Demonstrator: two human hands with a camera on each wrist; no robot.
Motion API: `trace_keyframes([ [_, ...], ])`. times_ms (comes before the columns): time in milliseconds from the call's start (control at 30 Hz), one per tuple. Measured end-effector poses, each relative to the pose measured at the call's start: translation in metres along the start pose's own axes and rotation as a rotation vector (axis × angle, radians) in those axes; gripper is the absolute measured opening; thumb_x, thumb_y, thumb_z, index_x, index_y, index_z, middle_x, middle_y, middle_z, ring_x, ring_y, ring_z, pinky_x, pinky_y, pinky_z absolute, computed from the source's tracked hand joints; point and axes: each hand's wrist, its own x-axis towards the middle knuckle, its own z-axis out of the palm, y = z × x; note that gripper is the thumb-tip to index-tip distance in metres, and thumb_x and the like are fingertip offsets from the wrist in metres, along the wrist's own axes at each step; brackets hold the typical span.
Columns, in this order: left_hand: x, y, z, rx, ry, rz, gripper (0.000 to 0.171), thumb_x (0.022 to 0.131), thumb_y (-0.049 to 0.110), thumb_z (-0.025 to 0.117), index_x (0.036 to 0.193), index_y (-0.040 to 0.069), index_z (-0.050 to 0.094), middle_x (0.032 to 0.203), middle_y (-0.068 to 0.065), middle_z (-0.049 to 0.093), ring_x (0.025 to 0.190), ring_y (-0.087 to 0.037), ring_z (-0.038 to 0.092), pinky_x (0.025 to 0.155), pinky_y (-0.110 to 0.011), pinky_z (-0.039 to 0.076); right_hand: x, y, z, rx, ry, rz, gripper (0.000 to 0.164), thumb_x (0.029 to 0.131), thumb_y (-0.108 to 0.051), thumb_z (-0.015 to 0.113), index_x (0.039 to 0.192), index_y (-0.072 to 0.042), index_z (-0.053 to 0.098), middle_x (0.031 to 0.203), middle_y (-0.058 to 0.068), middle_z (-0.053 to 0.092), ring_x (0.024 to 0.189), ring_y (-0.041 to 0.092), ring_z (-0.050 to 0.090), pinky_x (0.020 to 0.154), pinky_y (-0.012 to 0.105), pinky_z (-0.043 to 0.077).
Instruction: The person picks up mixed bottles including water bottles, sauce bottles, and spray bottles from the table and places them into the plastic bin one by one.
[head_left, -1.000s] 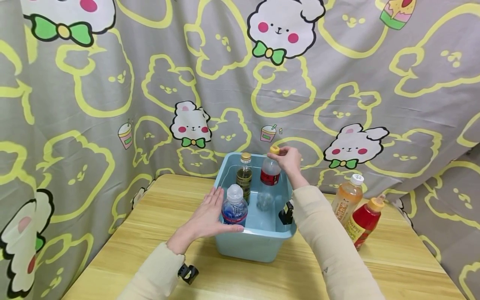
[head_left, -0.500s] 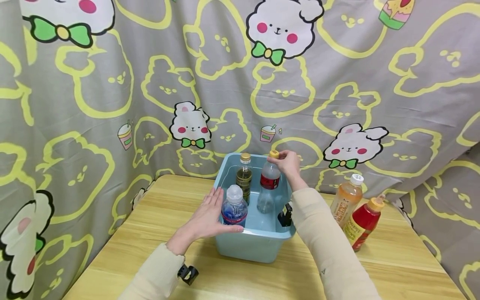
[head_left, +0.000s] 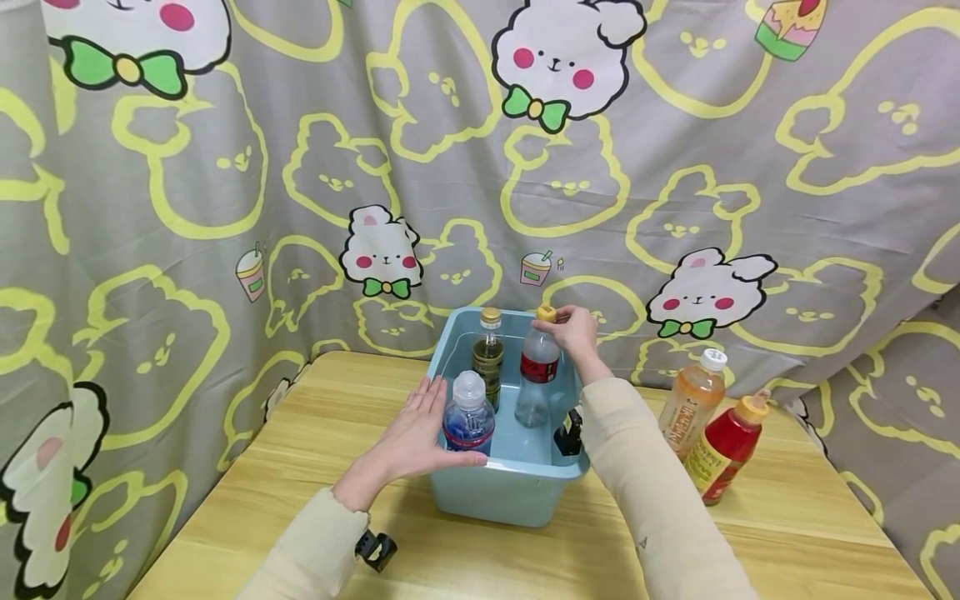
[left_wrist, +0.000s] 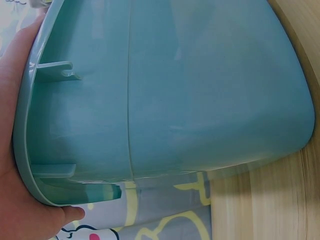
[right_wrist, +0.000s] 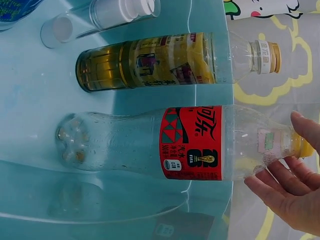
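Observation:
My right hand (head_left: 576, 332) pinches the yellow cap of a clear plastic soda bottle (head_left: 538, 367) with a red label. That bottle stands upright inside a light blue plastic bin (head_left: 498, 493), its bottom close over the bin floor. In the right wrist view thumb and fingertips lie at the cap and neck. My left hand (head_left: 408, 437) rests on the bin's left front rim, fingers straight, thumb along the front edge. Beside that hand, in the bin, is a blue bottle (head_left: 469, 421) with a clear cap. Behind it stands a gold-capped bottle (head_left: 488, 358) of amber liquid.
A clear container (right_wrist: 107, 19) with a whitish cap also stands in the bin. On the wooden table (head_left: 300, 467), right of the bin, are an orange drink bottle (head_left: 693, 400) and a red sauce bottle (head_left: 726, 450). A patterned curtain (head_left: 457, 183) hangs behind.
My right hand has lowered the soda bottle into the bin, most of the way in the first half second, then slightly more. The left hand has stayed on the rim.

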Motion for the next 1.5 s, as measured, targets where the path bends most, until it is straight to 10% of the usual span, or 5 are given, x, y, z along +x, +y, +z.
trace_keyframes([
  [1500,0.001,-0.001,0.002,-0.001,0.018,0.007,0.121,0.061,0.078,0.051,0.139,-0.005,0.011,0.145,-0.02,0.008,0.133,-0.03,0.002,0.106,-0.042,0.008,-0.024,-0.022,-0.039,0.061,-0.028,-0.137,0.046,0.078,-0.025,0.068,0.113,0.001,0.054,0.11,0.017,0.057,0.102,0.028,0.053,0.083,0.038,0.044],
])
